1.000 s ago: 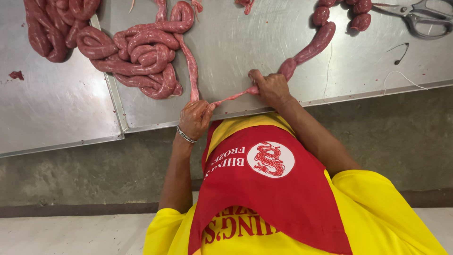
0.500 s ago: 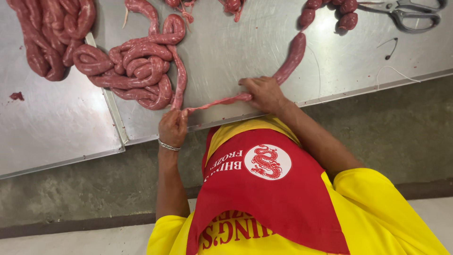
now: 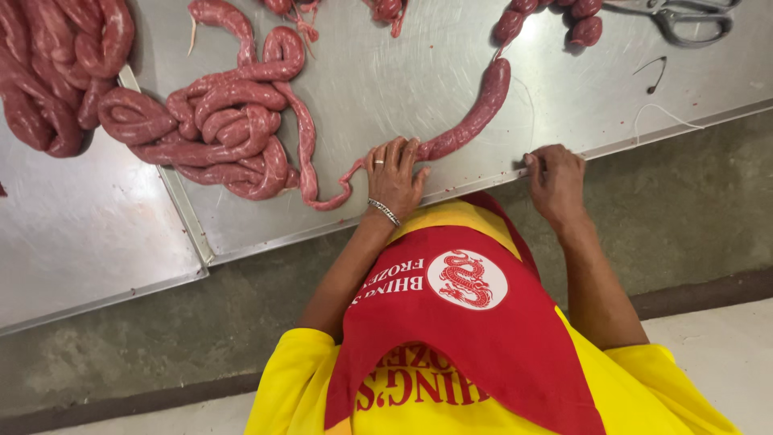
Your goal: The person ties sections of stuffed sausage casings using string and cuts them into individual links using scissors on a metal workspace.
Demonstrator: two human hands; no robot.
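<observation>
Nearest the camera, the left hand (image 3: 394, 173) lies on the steel bench (image 3: 403, 80) with its fingers (image 3: 400, 153) spread and pressing down on the sausage rope (image 3: 471, 117) at a thin, pinched spot; they pin it rather than close around it. The right hand (image 3: 555, 177) sits apart at the bench's near edge, fingers curled on the rim, holding no meat. To the left, a coiled heap of uncut rope (image 3: 217, 129) trails into that pinched spot, so most of it looks unportioned. Farther off, a few short tied links (image 3: 584, 20) lie near the scissors (image 3: 684, 16), suggesting only a small part is finished.
</observation>
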